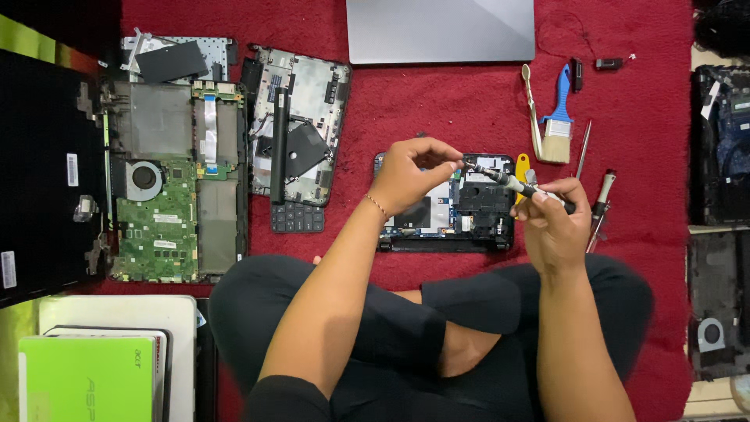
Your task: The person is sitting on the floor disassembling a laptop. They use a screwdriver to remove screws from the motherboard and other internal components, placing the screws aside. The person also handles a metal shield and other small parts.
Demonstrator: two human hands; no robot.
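Right hand (pixel 556 223) gripping screwdriver (pixel 516 184) handle, centre-right of frame. Left hand (pixel 412 173) pinching screwdriver tip. Both above small opened device (pixel 445 215) on red cloth (pixel 437 101), centre. Paintbrush (pixel 558 117) upper right; green circuit board (pixel 160 227) left.

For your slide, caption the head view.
Right hand holds a screwdriver; left hand pinches its tip above an opened device.

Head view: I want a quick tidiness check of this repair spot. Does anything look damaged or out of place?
Nothing looks broken. The opened laptop with its green board bare and a loose cover panel lie apart on the red cloth. The right hand holds a screwdriver; the left hand pinches its tip.
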